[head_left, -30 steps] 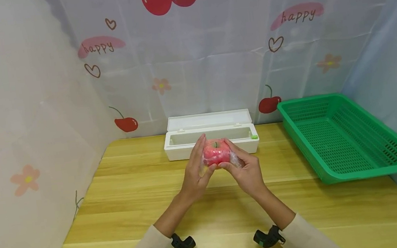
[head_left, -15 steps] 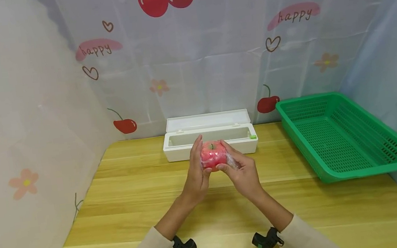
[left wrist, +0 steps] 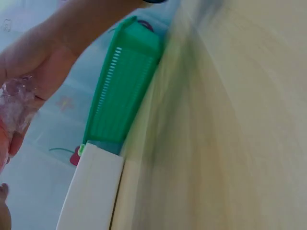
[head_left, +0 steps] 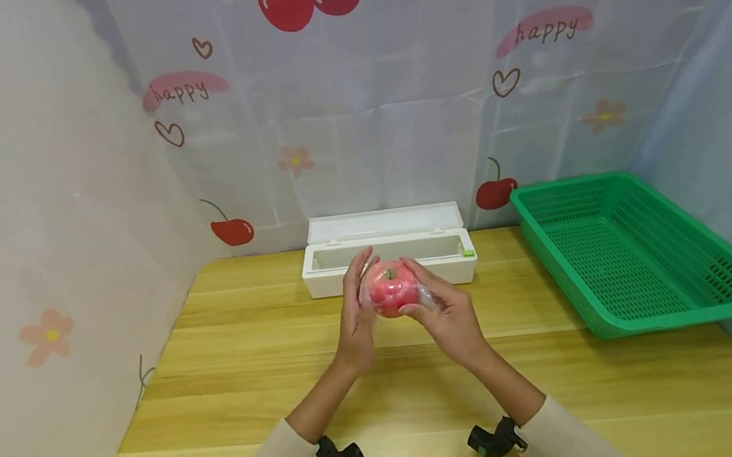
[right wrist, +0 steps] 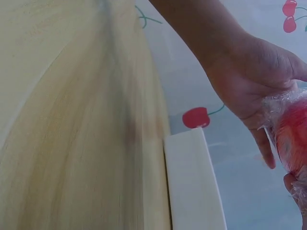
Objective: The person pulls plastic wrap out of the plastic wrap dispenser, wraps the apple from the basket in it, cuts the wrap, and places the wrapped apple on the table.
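Observation:
A red apple (head_left: pixel 396 295) wrapped in clear cling film (right wrist: pixel 278 108) is held up above the table, between both hands. My right hand (head_left: pixel 454 320) grips it from the right, thumb on the near side and fingers behind. Crumpled film bunches against that palm, as the left wrist view shows. On the other side my left hand (head_left: pixel 353 325) has its fingers extended, lying along the film at the apple's left. The right wrist view shows the left palm turned to the wrapped apple. A green stem points upward from the fruit.
Behind the hands stands a long white box (head_left: pixel 318 286), lid raised, with a green piece at its right end. A green plastic basket (head_left: pixel 572 287) sits at the right. Printed curtains (head_left: pixel 391 157) close off the back and sides of the wooden table (head_left: pixel 239 366).
The left thumb has come away from the apple's near side and the left hand has spread flatter along the film. The apple has shifted slightly left; the right hand keeps its grip.

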`<state>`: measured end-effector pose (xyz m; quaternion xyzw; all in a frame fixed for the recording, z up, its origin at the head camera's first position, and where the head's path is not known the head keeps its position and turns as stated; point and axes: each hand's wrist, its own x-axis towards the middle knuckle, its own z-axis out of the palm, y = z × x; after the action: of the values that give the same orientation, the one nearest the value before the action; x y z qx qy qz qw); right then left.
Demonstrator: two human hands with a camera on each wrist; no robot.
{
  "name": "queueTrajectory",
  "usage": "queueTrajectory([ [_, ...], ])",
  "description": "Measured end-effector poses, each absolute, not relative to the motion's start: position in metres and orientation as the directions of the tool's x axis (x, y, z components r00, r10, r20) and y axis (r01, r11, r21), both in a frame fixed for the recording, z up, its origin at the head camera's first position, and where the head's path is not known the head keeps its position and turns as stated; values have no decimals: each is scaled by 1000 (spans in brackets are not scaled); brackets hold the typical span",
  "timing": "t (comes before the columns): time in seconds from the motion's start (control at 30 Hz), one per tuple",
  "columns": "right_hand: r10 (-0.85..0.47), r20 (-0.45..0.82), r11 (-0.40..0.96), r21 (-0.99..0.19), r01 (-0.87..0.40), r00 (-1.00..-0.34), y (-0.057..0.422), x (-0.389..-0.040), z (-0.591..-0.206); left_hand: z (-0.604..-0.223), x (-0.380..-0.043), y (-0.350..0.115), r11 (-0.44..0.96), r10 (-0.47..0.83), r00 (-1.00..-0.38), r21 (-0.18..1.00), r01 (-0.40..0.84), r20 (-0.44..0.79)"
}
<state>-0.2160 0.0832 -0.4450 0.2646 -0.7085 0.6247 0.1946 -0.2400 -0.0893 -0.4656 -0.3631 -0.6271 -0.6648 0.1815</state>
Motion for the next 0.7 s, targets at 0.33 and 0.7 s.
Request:
queueTrajectory([
  [0.33,-188,628,122,-748,-652,-755,84,-215,-445,-433,-218,-89,-158,252,-809,848,506,531],
  [0.7,-124,688,127,-703,-699,-715,74,-196,-422,-436,-215,-86,-110,233,-810,842,528,538],
])
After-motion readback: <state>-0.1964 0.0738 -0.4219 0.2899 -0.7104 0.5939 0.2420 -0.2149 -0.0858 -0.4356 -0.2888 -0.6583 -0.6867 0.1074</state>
